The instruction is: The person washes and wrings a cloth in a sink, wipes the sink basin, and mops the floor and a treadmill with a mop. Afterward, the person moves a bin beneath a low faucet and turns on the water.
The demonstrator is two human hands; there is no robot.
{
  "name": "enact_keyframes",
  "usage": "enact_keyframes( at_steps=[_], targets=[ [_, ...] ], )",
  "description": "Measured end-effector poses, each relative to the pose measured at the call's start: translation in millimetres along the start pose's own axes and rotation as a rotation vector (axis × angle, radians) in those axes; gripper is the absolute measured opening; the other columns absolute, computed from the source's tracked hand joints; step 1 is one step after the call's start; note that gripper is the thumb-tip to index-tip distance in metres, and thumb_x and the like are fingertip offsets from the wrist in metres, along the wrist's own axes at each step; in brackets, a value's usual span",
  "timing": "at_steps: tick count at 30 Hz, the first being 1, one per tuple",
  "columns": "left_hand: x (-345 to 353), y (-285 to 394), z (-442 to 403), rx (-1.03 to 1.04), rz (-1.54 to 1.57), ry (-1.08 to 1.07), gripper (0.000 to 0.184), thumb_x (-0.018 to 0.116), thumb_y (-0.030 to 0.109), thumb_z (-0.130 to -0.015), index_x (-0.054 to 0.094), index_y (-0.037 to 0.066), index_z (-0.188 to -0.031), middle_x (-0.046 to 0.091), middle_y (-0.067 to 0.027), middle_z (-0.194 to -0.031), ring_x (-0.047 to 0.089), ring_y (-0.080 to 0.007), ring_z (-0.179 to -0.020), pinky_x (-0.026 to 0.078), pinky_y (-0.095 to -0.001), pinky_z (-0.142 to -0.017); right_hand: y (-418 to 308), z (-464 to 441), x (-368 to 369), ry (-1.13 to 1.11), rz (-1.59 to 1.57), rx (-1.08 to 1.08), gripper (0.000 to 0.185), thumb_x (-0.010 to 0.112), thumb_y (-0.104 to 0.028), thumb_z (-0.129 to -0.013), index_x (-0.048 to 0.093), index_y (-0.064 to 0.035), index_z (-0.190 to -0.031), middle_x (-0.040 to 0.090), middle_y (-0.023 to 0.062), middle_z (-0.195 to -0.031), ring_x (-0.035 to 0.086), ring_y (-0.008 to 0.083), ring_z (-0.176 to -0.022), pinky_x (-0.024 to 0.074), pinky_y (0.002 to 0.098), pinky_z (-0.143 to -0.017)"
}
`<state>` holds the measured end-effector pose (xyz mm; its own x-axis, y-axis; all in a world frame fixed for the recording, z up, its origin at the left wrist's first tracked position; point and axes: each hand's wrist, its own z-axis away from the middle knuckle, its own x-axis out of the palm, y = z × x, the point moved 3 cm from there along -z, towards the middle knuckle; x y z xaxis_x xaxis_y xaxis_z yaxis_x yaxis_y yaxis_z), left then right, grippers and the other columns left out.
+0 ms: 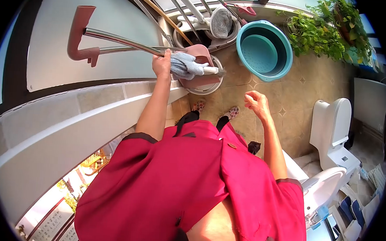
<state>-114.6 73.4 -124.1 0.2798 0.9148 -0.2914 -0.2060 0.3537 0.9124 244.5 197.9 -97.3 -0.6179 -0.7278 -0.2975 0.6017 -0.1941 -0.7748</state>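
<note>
My left hand [162, 65] is closed around a metal pole [123, 40] that ends in a pink handle [78, 38] at the upper left. A second metal pole runs beside it to the same handle. Right against my fingers, a light blue-grey cloth [185, 65] is bunched around the pole. Past the cloth stick out a white end piece [211, 70] and some bristles. Behind the cloth is a pink dustpan [199, 53], over a round white-rimmed container [215, 87]. My right hand [258, 104] hangs over the tiled floor, fingers curled, nothing visible in them.
A teal basin [284, 67] stands on the floor ahead. Left of it, mop poles and a grey mop head [221, 22] rest in a bucket. Leafy plants [311, 35] hang at the upper right. On the right are a toilet [334, 123] and a sink [324, 188].
</note>
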Motion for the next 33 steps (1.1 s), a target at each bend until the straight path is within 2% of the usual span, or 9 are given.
enact_keyframes(
  at_steps=[3, 9, 13, 16, 17, 21, 25, 29, 33],
  targets=[
    [-1.6, 1.0, 13.6, 0.240, -0.244, 0.030, 0.024, 0.065, 0.025, -0.079, 0.062, 0.002, -0.079, 0.061, -0.0102, -0.070, 0.057, -0.0208, -0.063, 0.045, -0.0313, -0.065, 70.7, 37.9, 4.1, 0.035, -0.105, 0.201, 0.024, 0.055, -0.020, -0.085, 0.058, -0.0008, -0.100, 0.063, 0.0071, -0.078, 0.061, 0.0134, -0.063, 0.0476, 0.0241, -0.054],
    [-54.6, 14.0, 49.6, 0.217, -0.019, 0.212, 0.030, 0.063, 0.029, -0.081, 0.059, 0.000, -0.083, 0.062, -0.0084, -0.072, 0.056, -0.0189, -0.064, 0.045, -0.0307, -0.064, 139.4, 76.1, 38.8, 0.089, -0.415, 0.398, 0.017, 0.056, -0.015, -0.085, 0.058, -0.0005, -0.094, 0.061, 0.0070, -0.072, 0.056, 0.0120, -0.053, 0.0445, 0.0234, -0.046],
    [-43.0, -60.8, 14.4, -0.158, -0.056, 0.357, 0.035, 0.061, 0.030, -0.081, 0.055, -0.003, -0.091, 0.061, -0.0117, -0.088, 0.060, -0.0221, -0.073, 0.049, -0.0332, -0.062, 151.1, 63.3, 53.0, 0.061, -0.280, 0.344, 0.019, 0.055, -0.017, -0.085, 0.058, -0.0008, -0.093, 0.061, 0.0066, -0.070, 0.058, 0.0128, -0.053, 0.0446, 0.0241, -0.044],
    [-33.9, -24.0, 46.7, -0.458, 0.132, 0.198, 0.036, 0.061, 0.028, -0.081, 0.052, -0.003, -0.098, 0.058, -0.0142, -0.095, 0.061, -0.0277, -0.078, 0.051, -0.0357, -0.052, 130.4, 56.9, 42.7, 0.095, -0.214, 0.286, 0.021, 0.055, -0.019, -0.085, 0.059, -0.0003, -0.095, 0.061, 0.0063, -0.071, 0.059, 0.0125, -0.054, 0.0459, 0.0240, -0.046],
    [-35.6, -48.7, 33.9, -0.484, 0.158, 0.122, 0.036, 0.063, 0.024, -0.079, 0.049, -0.001, -0.102, 0.056, -0.0145, -0.094, 0.059, -0.0267, -0.065, 0.047, -0.0312, -0.041, 121.5, 57.8, 36.9, 0.128, -0.239, 0.297, 0.023, 0.055, -0.020, -0.085, 0.059, -0.0004, -0.096, 0.062, 0.0066, -0.072, 0.059, 0.0123, -0.055, 0.0464, 0.0239, -0.047],
    [-41.8, -58.5, 31.9, -0.519, 0.035, 0.175, 0.028, 0.066, 0.018, -0.076, 0.052, 0.001, -0.092, 0.056, -0.0079, -0.077, 0.045, -0.0175, -0.045, 0.041, -0.0280, -0.039, 134.0, 60.0, 17.2, 0.186, -0.244, 0.294, 0.023, 0.055, -0.020, -0.085, 0.059, -0.0009, -0.097, 0.062, 0.0065, -0.074, 0.059, 0.0116, -0.056, 0.0466, 0.0232, -0.048],
    [-36.8, -64.3, 6.8, -0.398, 0.134, 0.286, 0.028, 0.066, 0.020, -0.077, 0.055, 0.000, -0.093, 0.059, -0.0096, -0.081, 0.056, -0.0180, -0.060, 0.045, -0.0310, -0.047, 146.3, 68.8, 9.9, 0.220, -0.363, 0.322, 0.022, 0.055, -0.020, -0.085, 0.059, -0.0013, -0.097, 0.062, 0.0064, -0.074, 0.059, 0.0107, -0.056, 0.0462, 0.0222, -0.048],
    [-34.9, -52.0, 8.4, -0.539, 0.282, 0.388, 0.025, 0.062, 0.020, -0.080, 0.058, -0.002, -0.091, 0.060, -0.0106, -0.088, 0.060, -0.0216, -0.074, 0.050, -0.0353, -0.058, 136.7, 66.2, 19.4, 0.203, -0.418, 0.297, 0.021, 0.054, -0.018, -0.085, 0.059, -0.0017, -0.097, 0.062, 0.0063, -0.076, 0.058, 0.0100, -0.057, 0.0460, 0.0208, -0.049],
    [-41.5, -34.0, 27.4, -0.530, 0.405, -0.013, 0.023, 0.060, 0.026, -0.082, 0.055, 0.004, -0.081, 0.053, -0.0049, -0.081, 0.055, -0.0192, -0.066, 0.048, -0.0348, -0.054, 114.8, 55.7, 36.3, 0.185, -0.411, 0.235, 0.020, 0.056, -0.019, -0.084, 0.062, -0.0015, -0.091, 0.063, 0.0061, -0.072, 0.060, 0.0119, -0.056, 0.0456, 0.0228, -0.048]
  ],
)
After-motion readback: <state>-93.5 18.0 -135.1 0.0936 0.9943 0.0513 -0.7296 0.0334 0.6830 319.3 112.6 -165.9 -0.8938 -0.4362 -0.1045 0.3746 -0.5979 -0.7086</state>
